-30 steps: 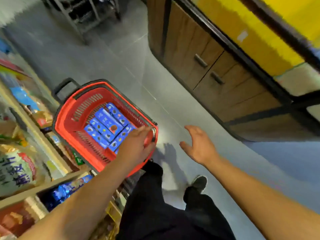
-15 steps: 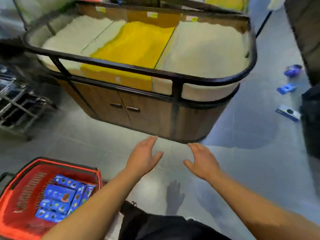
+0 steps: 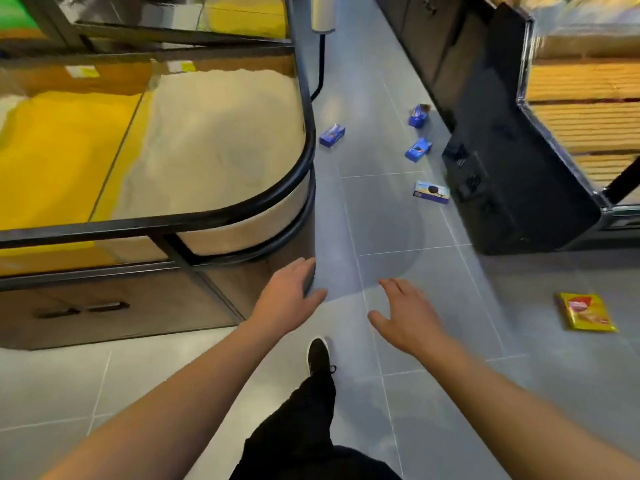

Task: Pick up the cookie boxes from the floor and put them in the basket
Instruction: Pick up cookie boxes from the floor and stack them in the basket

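Several blue cookie boxes lie scattered on the grey tiled floor ahead: one (image 3: 331, 135) beside the rounded bin, one (image 3: 419, 115) far off near the dark shelf, one (image 3: 418, 149) just below it, and a flat one (image 3: 432, 192) nearest me. My left hand (image 3: 285, 295) and my right hand (image 3: 406, 315) hover in front of me, fingers spread and empty, well short of the boxes. The basket is out of view.
A glass-topped bulk bin (image 3: 156, 140) with a black rail and wooden cabinet fills the left. A dark shelf end (image 3: 512, 174) stands on the right. A yellow snack packet (image 3: 585, 311) lies on the floor at right. My black shoe (image 3: 318, 356) steps forward.
The view has swung right, away from the red basket, which has left the frame. My left hand let go of the basket's rim. The scattered boxes now lie straight ahead.
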`<state>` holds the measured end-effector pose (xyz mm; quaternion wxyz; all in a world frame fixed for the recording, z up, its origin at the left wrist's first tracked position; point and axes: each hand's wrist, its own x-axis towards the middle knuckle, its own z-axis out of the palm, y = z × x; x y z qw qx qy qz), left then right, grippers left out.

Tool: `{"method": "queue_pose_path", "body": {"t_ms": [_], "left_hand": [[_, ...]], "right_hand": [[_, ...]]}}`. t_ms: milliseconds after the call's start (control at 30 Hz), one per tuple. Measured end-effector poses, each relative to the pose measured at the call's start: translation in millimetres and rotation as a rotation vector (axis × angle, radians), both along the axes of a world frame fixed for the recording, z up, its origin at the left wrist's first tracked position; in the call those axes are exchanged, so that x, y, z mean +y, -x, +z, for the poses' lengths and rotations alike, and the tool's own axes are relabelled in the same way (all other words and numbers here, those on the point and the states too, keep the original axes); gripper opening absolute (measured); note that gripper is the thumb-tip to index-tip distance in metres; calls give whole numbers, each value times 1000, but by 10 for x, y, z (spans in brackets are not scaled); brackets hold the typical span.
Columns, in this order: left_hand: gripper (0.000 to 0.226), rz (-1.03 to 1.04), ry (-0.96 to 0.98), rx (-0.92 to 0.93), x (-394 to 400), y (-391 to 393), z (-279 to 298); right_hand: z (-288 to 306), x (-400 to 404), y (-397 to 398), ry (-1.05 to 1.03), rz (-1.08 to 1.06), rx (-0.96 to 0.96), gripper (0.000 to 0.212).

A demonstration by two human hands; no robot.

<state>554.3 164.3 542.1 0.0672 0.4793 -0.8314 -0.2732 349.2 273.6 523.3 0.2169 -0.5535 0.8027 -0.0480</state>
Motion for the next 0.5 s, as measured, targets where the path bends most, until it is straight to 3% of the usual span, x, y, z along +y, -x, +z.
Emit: {"method": "queue_pose_path", "body": {"t_ms": [500], "left_hand": [[68,-198,-30,3,-2280,2454,165]], "right_hand": [[222,-1928,2128,38,-242,52,73]]}}
